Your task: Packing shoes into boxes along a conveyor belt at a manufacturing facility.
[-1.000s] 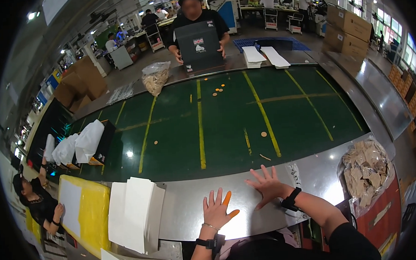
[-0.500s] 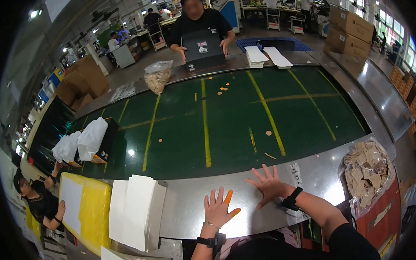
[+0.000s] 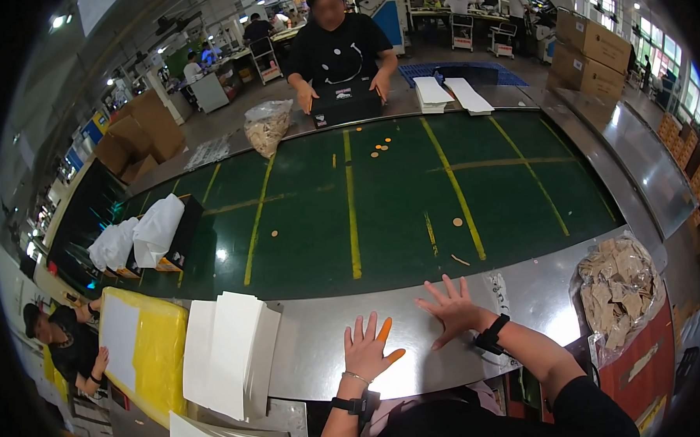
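Both hands lie flat on the steel ledge (image 3: 309,353) at the near edge of the green belt (image 3: 350,211), holding nothing. The left hand (image 3: 365,349) has its fingers spread and pressed to the metal, with orange rubber covers on the thumb and forefinger; the right hand (image 3: 454,311) is splayed the same way just beside it, fingers pointing toward the belt. The nearest work to them is the stack of white sheets (image 3: 229,353), lying on the ledge to the left of the left hand, near but not touching it, with a yellow bin (image 3: 156,348) beyond. Those sheets look thin, light and fairly stiff, like card, and probably smooth enough to slide against each other, which would explain the rubber fingertips. I would judge they are best taken one at a time by an edge or corner, thumb on top, since a hard pinch in the middle could crease them. A clear bag of brown card pieces (image 3: 620,289) sits to the right. Across the belt another person stands behind a black box (image 3: 347,105).
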Demonstrator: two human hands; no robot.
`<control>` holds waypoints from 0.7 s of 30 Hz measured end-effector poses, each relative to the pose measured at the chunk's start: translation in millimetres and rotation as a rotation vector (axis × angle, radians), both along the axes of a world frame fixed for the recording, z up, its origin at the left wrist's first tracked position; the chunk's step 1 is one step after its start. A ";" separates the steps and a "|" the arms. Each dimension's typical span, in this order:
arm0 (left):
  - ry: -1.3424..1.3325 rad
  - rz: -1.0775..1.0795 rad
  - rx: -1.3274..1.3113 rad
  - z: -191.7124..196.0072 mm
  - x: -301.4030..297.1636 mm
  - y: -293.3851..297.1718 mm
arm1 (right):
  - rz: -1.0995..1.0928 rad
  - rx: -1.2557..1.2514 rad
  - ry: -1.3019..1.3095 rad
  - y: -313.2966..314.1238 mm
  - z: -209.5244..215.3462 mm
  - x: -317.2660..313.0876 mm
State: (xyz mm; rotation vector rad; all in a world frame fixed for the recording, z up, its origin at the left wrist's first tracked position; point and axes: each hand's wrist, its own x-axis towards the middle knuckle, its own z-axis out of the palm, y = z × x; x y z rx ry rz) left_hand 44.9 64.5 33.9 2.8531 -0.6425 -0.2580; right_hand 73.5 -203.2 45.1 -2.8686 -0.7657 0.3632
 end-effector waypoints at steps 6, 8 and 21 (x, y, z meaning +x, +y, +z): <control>0.027 -0.008 0.051 1.5 0.3 -0.9 | -0.007 -0.001 0.014 0.1 2.2 -0.3; -0.003 0.001 -0.007 -1.5 -0.7 -0.2 | -0.007 -0.003 0.018 0.1 2.2 -0.6; 0.036 -0.004 0.057 4.9 1.1 -1.3 | -0.021 0.006 0.024 1.2 2.8 0.0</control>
